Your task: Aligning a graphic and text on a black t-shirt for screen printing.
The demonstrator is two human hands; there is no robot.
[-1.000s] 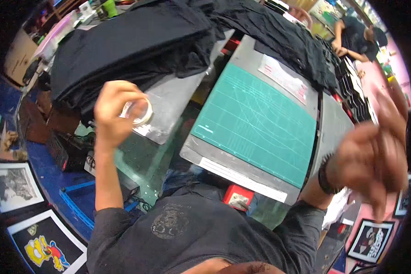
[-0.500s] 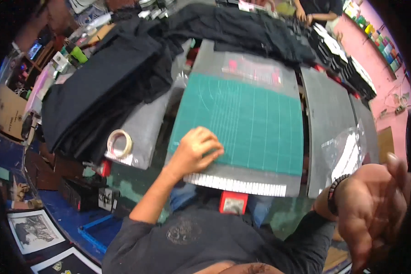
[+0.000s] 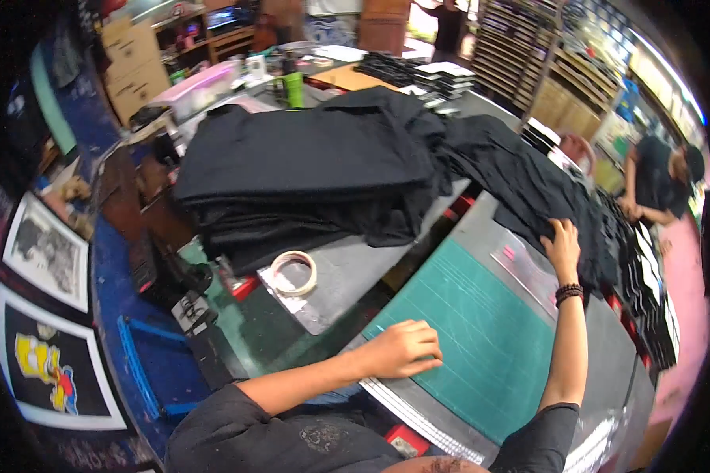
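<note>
My left hand [image 3: 406,349] rests over the near left edge of a green cutting mat [image 3: 481,339], its fingers loosely curled in, with nothing showing in them. Stretched forward, my right hand [image 3: 562,248] has its fingers apart at the near edge of a heap of black garments [image 3: 521,169]. Its fingertips seem to meet the cloth; I cannot tell how firmly. Under that wrist, beside a dark beaded bracelet, a clear plastic sheet with pink marks [image 3: 521,264] lies at the mat's far end.
Folded black garments [image 3: 308,158] are stacked on the left board, behind a roll of masking tape [image 3: 293,273]. Clear plastic [image 3: 596,441] lies at the lower right. Another person [image 3: 659,177] works at the far right. Framed prints [image 3: 55,359] stand at the lower left.
The view has swung, so the mat now slants to the right. My right hand has gone from raised near me, palm up, to the black garments. My left hand stays on the mat's edge.
</note>
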